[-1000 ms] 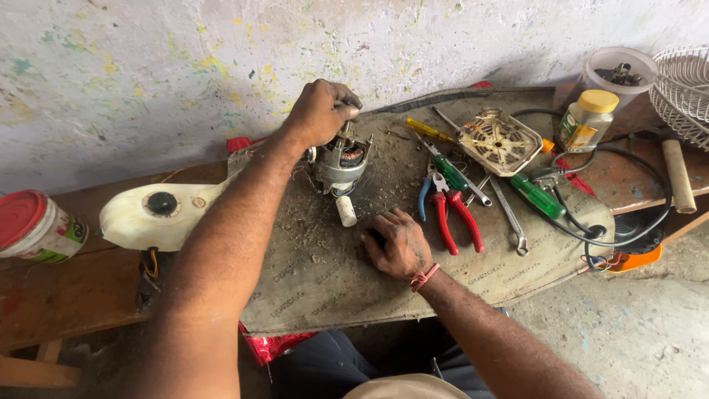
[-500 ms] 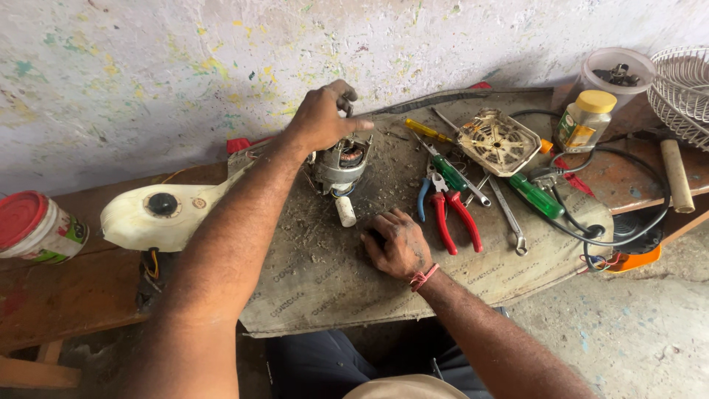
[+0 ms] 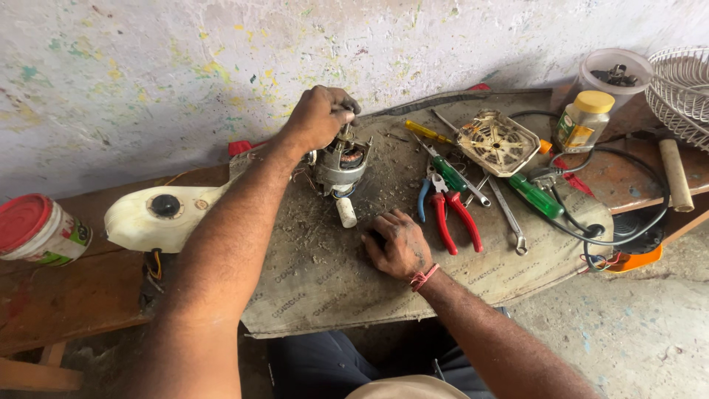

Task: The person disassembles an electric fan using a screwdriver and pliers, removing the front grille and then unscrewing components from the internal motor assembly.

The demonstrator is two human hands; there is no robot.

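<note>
A small electric fan motor (image 3: pixel 341 165) with copper windings stands on a dusty sack cloth (image 3: pixel 317 273) over the wooden bench. My left hand (image 3: pixel 319 116) is closed around the shaft at the motor's top. My right hand (image 3: pixel 397 244) rests on the cloth in front of the motor, fingers curled over something small and dark that I cannot make out. A short white cylinder (image 3: pixel 346 212) lies between the motor and my right hand.
Red-handled pliers (image 3: pixel 449 214), blue-handled pliers (image 3: pixel 423 193), green screwdrivers (image 3: pixel 535 193), a spanner (image 3: pixel 508 220) and a metal motor cover (image 3: pixel 496 142) lie to the right. A cream fan housing (image 3: pixel 159 214), a red-lidded tub (image 3: pixel 37 230), a yellow-capped jar (image 3: pixel 586 122), black cable (image 3: pixel 628 229) and a wire guard (image 3: pixel 683 85) surround them.
My left hand has shifted slightly on the motor's top. My right hand stays on the cloth.
</note>
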